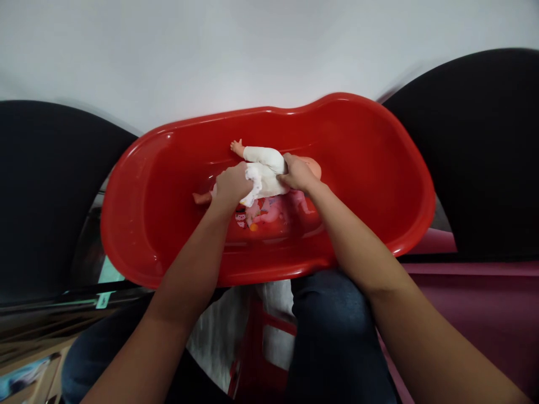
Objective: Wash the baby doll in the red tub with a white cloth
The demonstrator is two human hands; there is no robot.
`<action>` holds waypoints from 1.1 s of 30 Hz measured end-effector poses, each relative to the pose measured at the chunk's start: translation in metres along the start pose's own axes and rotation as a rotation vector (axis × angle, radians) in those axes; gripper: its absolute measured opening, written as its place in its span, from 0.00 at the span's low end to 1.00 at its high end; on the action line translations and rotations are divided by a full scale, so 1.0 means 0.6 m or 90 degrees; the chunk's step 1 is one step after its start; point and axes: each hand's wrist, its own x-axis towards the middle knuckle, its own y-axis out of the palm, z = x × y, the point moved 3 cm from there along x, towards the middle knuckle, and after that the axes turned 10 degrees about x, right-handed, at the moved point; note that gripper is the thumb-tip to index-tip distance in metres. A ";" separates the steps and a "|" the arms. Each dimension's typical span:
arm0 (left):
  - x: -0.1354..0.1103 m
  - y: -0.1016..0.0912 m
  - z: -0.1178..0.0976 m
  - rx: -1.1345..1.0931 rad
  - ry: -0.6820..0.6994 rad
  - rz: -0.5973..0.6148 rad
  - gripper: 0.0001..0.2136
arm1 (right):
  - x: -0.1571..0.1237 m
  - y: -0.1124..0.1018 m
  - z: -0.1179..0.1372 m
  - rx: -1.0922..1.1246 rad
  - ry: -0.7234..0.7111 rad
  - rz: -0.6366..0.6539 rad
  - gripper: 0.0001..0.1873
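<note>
So this person is leaning over a red plastic baby bathtub (126, 224) and working on a baby doll (314, 166) lying in the middle of it, with its head pointing toward the right of the frame. The doll is wearing a white onesie (263, 163), and the left hand (229, 188) is clenching a bunched-up fold of it, fingers (242, 174) curled tight around the cloth. The right hand (298, 174) is pressing down on the doll's upper body, but I can't tell whether those fingers are actually gripping anything. A colorful printed pattern (261, 216) is showing on the tub floor just below the doll. The person's dark jeans (332, 325) are sitting right under the near rim, big black rounded shapes (471, 151) are looming on either side, and a maroon mat (471, 320) is stretching across the lower right.
</note>
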 end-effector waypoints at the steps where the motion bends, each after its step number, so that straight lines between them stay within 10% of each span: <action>1: -0.005 0.001 -0.013 -0.010 0.031 -0.027 0.16 | 0.000 0.001 0.000 -0.007 -0.004 0.002 0.24; 10: -0.028 0.008 -0.072 -0.056 0.140 -0.137 0.13 | 0.000 0.003 0.002 -0.027 -0.051 0.006 0.17; 23: 0.015 0.004 0.014 -0.070 -0.071 -0.108 0.25 | 0.002 0.005 -0.002 -0.050 -0.036 0.030 0.22; 33: -0.001 0.031 0.070 -0.007 -0.013 -0.167 0.26 | -0.004 0.009 0.002 -0.061 -0.024 0.028 0.42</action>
